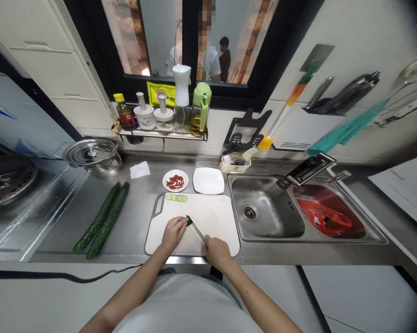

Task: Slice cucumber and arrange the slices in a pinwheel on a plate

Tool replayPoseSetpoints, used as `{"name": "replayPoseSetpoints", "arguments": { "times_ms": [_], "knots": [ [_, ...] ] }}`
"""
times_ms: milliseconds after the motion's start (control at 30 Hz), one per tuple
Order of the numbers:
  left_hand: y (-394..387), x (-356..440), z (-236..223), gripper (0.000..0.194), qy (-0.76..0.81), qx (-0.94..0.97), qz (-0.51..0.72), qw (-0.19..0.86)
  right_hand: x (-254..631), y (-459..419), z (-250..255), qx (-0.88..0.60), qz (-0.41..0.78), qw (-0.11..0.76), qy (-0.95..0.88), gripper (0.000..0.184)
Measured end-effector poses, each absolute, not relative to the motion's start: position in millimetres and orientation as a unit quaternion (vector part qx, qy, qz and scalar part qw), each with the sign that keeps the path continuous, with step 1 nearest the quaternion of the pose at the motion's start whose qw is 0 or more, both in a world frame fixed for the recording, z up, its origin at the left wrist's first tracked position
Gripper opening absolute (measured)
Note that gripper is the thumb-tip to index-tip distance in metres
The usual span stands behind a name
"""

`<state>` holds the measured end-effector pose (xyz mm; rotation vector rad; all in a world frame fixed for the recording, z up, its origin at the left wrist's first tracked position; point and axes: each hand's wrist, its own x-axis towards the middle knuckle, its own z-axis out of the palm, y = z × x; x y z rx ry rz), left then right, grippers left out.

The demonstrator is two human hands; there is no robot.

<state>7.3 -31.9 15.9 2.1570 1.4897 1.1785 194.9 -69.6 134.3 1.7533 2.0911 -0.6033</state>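
Green cuke pc, against L hand, prob. held

No txt legible: print on yellow pkt, red bottle label, R-side paper too blurred.

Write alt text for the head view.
Left hand steadies a cucumber piece on a white cutting board; right hand holds a knife at it. Cucumber slices lie near the board's far edge, two whole cucumbers to its left, a sink to its right.
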Motion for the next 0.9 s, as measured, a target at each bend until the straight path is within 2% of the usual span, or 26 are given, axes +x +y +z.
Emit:
{"name": "replayPoseSetpoints", "arguments": {
  "times_ms": [467, 767, 900],
  "knots": [
    [-31, 12, 26, 0.020, 0.554, 0.731, 0.379, 0.124, 218, -77, 148, 0.620, -0.233, 0.168, 0.730, 0.026],
    [-34, 11, 28, 0.019, 0.563, 0.723, 0.377, 0.134, 226, -64, 152, 0.641, -0.170, 0.181, 0.726, 0.035],
    [-35, 9, 29, 0.022, 0.579, 0.701, 0.389, 0.148, 228, -62, 141, 0.648, -0.139, 0.155, 0.732, 0.038]
  ]
}}
